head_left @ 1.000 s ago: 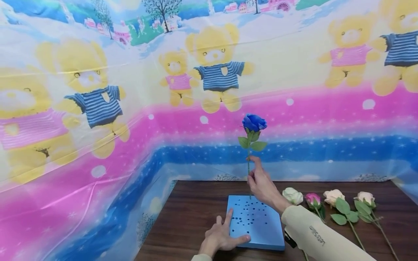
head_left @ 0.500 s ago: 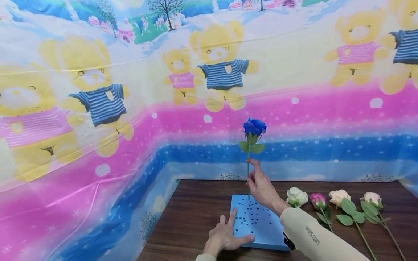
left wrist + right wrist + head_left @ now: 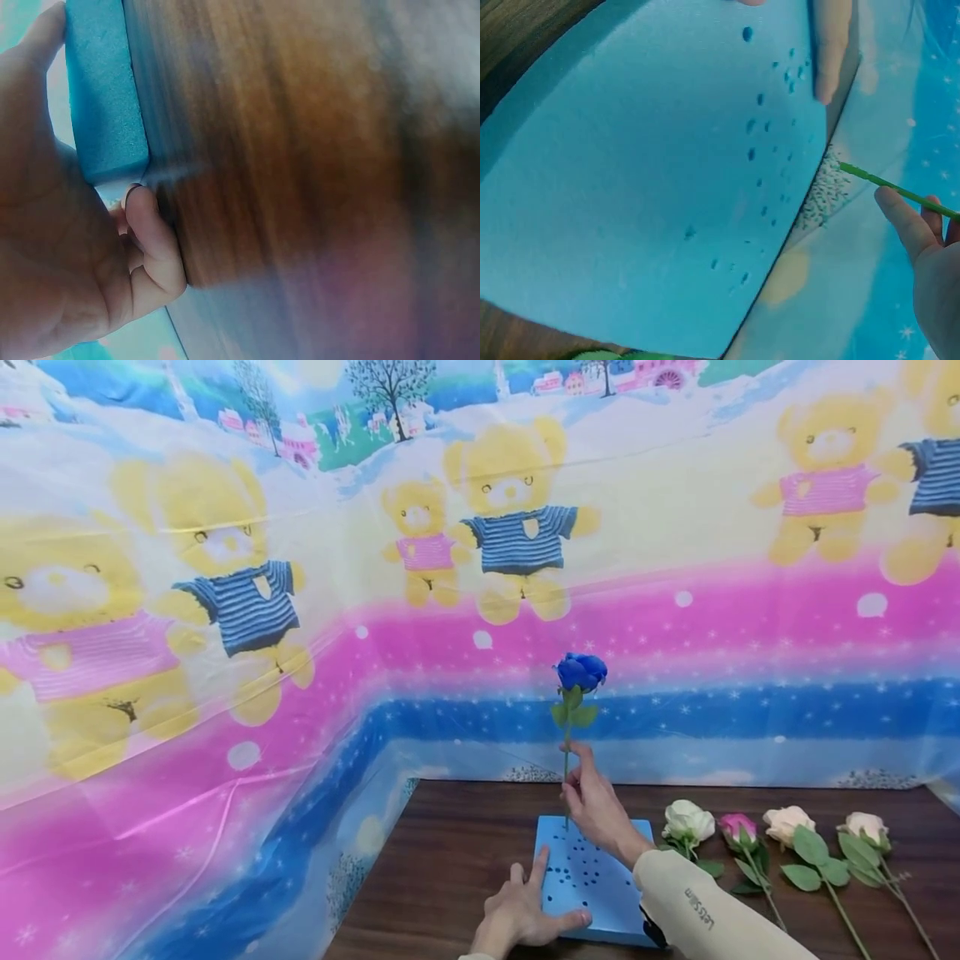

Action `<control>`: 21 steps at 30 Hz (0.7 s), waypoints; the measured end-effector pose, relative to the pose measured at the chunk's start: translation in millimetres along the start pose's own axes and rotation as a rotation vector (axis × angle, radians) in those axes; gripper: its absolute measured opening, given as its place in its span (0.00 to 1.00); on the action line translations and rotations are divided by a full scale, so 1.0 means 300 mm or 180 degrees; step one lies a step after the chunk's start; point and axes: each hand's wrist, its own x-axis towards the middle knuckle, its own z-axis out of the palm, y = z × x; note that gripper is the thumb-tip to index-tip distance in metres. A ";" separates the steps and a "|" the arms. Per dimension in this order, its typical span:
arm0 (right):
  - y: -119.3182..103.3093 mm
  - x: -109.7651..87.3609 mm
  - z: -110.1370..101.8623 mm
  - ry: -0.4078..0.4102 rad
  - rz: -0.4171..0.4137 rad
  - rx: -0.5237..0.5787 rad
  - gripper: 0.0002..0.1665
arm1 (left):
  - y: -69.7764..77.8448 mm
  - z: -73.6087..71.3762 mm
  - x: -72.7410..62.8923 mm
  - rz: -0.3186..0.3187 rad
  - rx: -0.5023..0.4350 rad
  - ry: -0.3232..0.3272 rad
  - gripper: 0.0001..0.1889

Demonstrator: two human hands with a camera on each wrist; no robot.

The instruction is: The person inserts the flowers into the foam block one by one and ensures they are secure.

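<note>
"Bear-print backdrop [image 3: 660, 527] behind, dark tabletop [image 3: 442, 835] below. Where's the blue rose [image 3: 582, 672]?"
"Upright over the far part of the blue board [image 3: 615, 893], its stem [image 3: 900, 191] pinched by the right hand [image 3: 598, 806]."
"Touching the board?"
"In the head view they overlap; only the right wrist view shows the stem's lower end clear of it."
"And the left hand [image 3: 517, 910]?"
"Thumb and index finger spread wide, resting on the board without gripping; the left wrist view adds the board's side."

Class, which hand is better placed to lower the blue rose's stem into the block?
Probably the right hand: it pinches the blue rose by its stem near the block, while the left hand touches the block's edge.
</note>
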 end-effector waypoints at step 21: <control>0.067 -0.011 0.069 -0.0008 0.0101 0.0011 0.36 | -0.007 0.010 0.018 -0.0006 -0.0010 -0.0012 0.61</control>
